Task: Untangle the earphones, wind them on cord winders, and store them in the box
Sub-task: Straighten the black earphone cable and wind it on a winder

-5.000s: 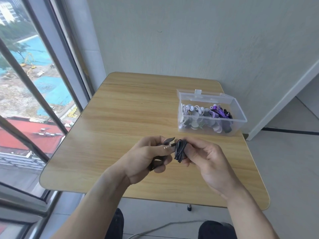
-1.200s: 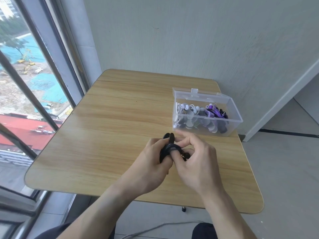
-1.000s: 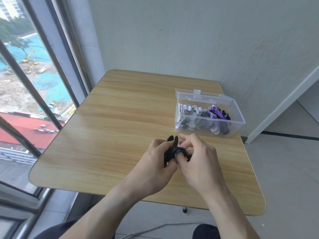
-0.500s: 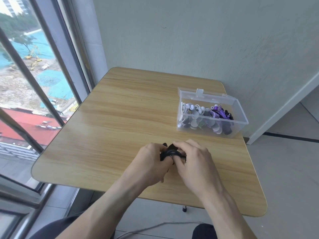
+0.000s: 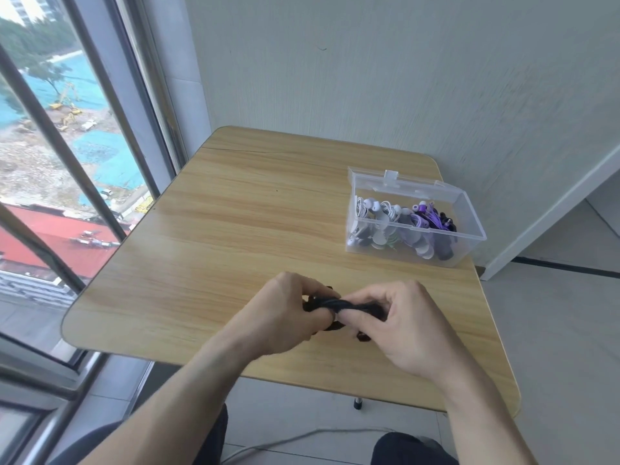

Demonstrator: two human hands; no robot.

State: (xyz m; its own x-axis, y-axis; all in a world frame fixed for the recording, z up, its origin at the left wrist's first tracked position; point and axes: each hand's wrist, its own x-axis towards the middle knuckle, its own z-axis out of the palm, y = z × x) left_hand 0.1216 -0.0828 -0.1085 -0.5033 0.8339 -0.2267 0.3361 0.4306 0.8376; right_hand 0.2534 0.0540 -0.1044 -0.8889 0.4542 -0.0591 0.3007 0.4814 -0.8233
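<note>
Your left hand point(image 5: 285, 313) and right hand point(image 5: 399, 327) meet above the near edge of the wooden table point(image 5: 235, 229), both with fingers curled tight around a black earphone bundle point(image 5: 342, 305) stretched between them; a cord winder cannot be told apart from the cord. Farther off, by the table's far right corner, the clear plastic box point(image 5: 466, 243) stands open, holding wound white, purple and black earphones point(image 5: 399, 219).
</note>
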